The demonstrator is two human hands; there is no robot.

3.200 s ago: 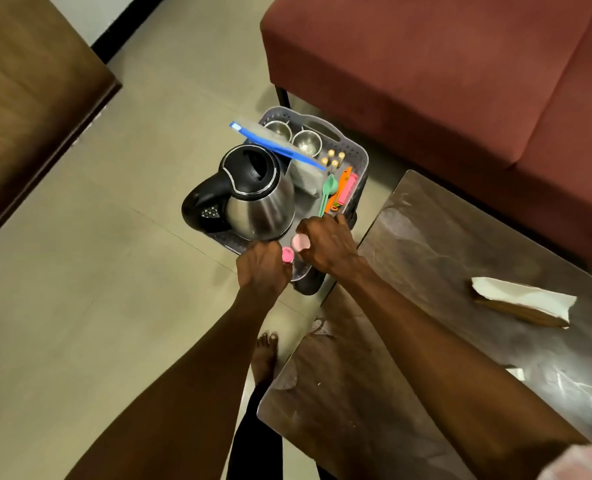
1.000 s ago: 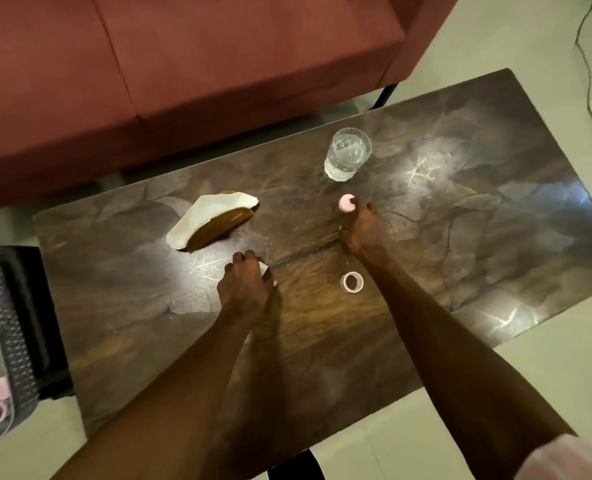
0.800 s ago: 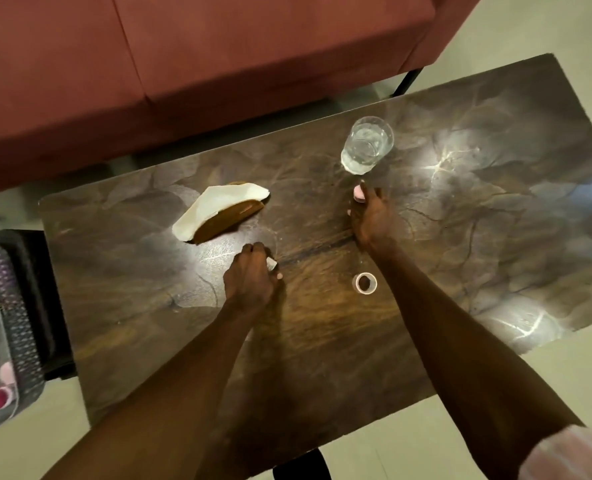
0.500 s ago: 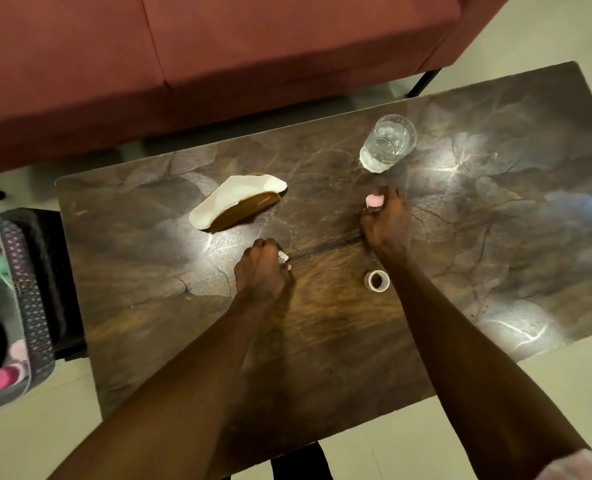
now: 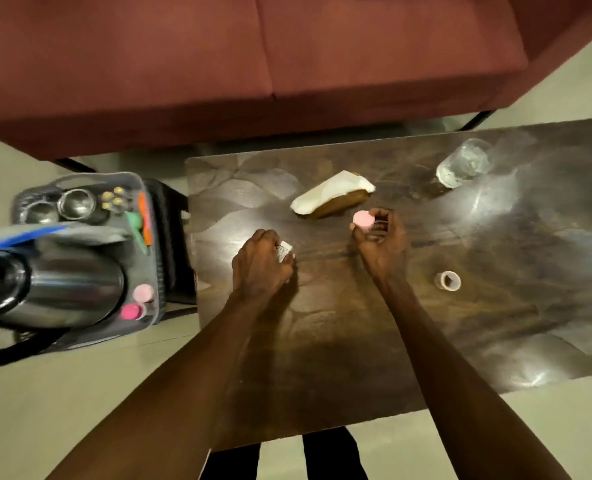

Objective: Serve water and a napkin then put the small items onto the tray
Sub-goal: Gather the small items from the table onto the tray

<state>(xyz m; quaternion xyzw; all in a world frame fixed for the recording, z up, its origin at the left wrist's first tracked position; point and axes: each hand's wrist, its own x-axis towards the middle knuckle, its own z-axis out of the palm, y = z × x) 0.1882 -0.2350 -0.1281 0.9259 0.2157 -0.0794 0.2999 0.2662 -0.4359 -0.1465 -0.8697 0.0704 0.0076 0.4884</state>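
We are looking down from head height at a dark, glossy, marble-patterned coffee table (image 5: pixel 408 341) with a red upholstered sofa (image 5: pixel 253 53) behind it. Both of our bare arms are reaching out over the tabletop.

Our left hand (image 5: pixel 261 263) is curling its fingers around a small white packet-like item (image 5: pixel 284 251), close above the table or resting on it — we cannot tell which. Our right hand (image 5: pixel 379 235) is lifted a little above the surface and is pinching a small round pale-pink cap-shaped item (image 5: pixel 363 218); something dark and ridged sits inside the same curled fingers, but it is too blurred to name.

The serving part appears done: a clear glass tumbler of water (image 5: pixel 464 163) is standing at the far right of the table, and a folded white paper napkin (image 5: pixel 332 194) is lying over a brown wooden holder, just beyond our hands.

What the next move turns on is direction. The grey perforated plastic tray (image 5: pixel 150 244) is sitting off the table's left end, well apart from both hands, so everything we are holding has to travel leftward. The left hand is the nearer one; the right would have to cross in front of the body. The tray is already carrying a steel electric kettle (image 5: pixel 62 289), two pink caps at its near corner, small steel cups and coloured utensils — open space looks tight.

One small roll of pale tape (image 5: pixel 447 280) is lying by itself on the table to the right of our right forearm, on the side away from the tray.
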